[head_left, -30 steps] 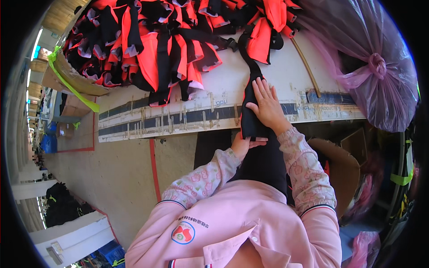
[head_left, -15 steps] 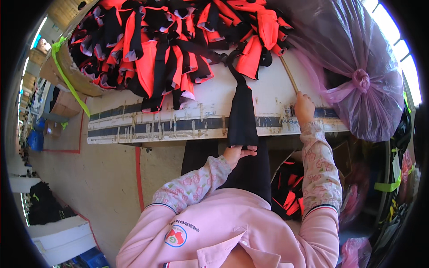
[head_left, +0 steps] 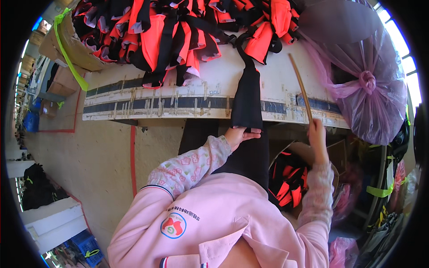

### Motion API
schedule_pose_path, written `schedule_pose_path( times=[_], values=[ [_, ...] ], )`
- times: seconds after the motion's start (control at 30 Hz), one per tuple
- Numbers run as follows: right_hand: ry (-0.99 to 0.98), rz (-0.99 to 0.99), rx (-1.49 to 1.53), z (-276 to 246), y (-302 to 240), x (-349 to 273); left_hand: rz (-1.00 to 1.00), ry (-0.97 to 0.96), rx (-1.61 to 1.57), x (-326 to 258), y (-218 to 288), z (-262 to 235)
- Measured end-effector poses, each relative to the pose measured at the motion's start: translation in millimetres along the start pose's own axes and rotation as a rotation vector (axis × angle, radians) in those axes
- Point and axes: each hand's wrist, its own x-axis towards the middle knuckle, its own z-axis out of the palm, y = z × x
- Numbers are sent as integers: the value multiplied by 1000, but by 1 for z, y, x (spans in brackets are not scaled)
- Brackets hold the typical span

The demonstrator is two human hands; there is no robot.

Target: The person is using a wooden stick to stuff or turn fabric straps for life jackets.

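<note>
My left hand (head_left: pixel 241 136) is at the lower end of a black fabric piece (head_left: pixel 247 96), with its fingers closed on the bottom edge. The piece hangs over the table's front edge. It narrows upward into a strap that runs to an orange and black piece (head_left: pixel 259 43). In my right hand (head_left: pixel 317 132), to the right of the table edge, is a thin wooden stick (head_left: pixel 300 87), gripped at its near end. Its far end slants up and left over the tabletop, apart from the fabric.
A heap of orange and black fabric pieces (head_left: pixel 152 42) covers the table's (head_left: pixel 178 104) back left. At right bulges a knotted purple plastic bag (head_left: pixel 367 82). Below the table, an open carton holds more orange and black pieces (head_left: pixel 288 178). A yellow-green strap (head_left: pixel 67 51) hangs at left.
My right hand has drawn back toward me and slightly right, lifting the stick away from the orange pieces. The left hand keeps its hold on the black piece. The whole view has shifted a little.
</note>
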Motion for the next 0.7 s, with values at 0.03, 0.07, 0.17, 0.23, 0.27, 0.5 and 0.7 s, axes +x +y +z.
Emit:
schedule_pose_path(
  times=[0.03, 0.07, 0.17, 0.23, 0.27, 0.5, 0.7],
  values=[
    [-18, -21, 97, -3, 14, -21, 6, 1, -8, 0, -1, 0],
    [-49, -19, 220, -6, -2, -51, 4, -6, -13, 1, -2, -2],
    [-211, -143, 75, -18, -43, -141, 16, -8, -21, 2, -7, -8],
    [-405, 16, 34, -24, -32, -191, 17, -19, -23, 4, -14, -9],
    [-486, 69, 3, -23, -25, -210, 33, -17, -3, 5, -19, -10],
    [-672, 386, 365, -13, -25, -225, 50, -7, 54, -2, -10, 1],
    [-695, 318, 392, 13, -40, -200, 97, 20, 51, 3, -22, -2]
  ],
)
